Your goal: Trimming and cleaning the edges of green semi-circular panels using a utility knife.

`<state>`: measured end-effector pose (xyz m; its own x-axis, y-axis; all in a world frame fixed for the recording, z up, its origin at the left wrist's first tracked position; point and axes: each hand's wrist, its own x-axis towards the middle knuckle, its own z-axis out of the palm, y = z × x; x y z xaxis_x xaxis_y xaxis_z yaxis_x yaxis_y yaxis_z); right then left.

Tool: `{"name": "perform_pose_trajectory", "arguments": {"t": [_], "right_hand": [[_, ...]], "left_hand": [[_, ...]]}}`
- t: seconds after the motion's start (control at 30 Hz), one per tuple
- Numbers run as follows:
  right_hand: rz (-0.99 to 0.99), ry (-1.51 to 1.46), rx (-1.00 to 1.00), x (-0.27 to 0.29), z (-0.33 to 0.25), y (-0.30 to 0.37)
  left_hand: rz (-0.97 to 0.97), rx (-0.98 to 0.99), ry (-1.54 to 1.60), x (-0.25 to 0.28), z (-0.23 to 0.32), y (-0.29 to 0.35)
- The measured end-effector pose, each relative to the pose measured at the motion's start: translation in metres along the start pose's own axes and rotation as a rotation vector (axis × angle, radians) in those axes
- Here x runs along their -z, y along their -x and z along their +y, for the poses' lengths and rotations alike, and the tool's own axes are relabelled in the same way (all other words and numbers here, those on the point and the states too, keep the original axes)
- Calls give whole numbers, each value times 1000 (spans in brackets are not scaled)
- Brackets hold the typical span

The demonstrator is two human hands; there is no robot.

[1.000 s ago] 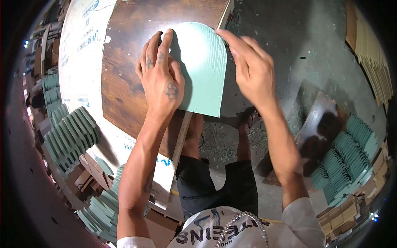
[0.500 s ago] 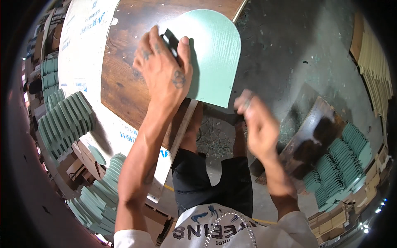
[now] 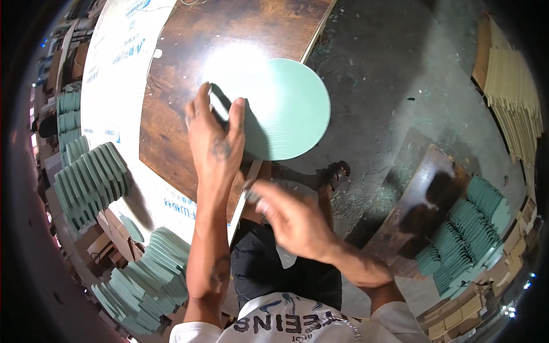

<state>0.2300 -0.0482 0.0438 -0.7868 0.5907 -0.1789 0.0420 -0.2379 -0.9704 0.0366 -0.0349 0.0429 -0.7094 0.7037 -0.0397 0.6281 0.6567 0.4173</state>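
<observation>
Since the earlier frame, the right hand (image 3: 294, 223) has been swinging inward and the pale-green panel (image 3: 291, 108) has been turning, its rounded end now facing right. At far left, green panels are standing in a slatted row (image 3: 91, 177), and a fanned stack (image 3: 143, 280) is lying nearer the person. A printed white board (image 3: 108, 91) is running along the left edge of the brown wood-grain surface (image 3: 177, 114). The left hand (image 3: 216, 146) is resting at the panel's left side, its grip spreading thumb from fingers around a small dark block (image 3: 219, 106); whether it is pinching, I cannot tell. The panel is overhanging the surface's right edge. Near that edge's near end, the right hand's grip is curling, its blurred fingertips hiding whether anything is being pinched. Farther right, green stacks (image 3: 466, 234) are sitting beside a dark-stained board (image 3: 417, 211), while cream sheets (image 3: 509, 91) are lying beyond.
</observation>
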Motion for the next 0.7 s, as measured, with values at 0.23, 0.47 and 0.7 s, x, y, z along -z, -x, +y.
{"name": "perform_pose_trajectory", "arguments": {"t": [0.23, 0.47, 0.7], "right_hand": [[501, 2, 8, 85, 5, -24], [-14, -8, -35, 64, -4, -10], [506, 205, 176, 102, 14, -85]], "left_hand": [[185, -379, -121, -37, -20, -40], [102, -504, -225, -22, -12, -73], [12, -773, 19, -26, -3, -60]]}}
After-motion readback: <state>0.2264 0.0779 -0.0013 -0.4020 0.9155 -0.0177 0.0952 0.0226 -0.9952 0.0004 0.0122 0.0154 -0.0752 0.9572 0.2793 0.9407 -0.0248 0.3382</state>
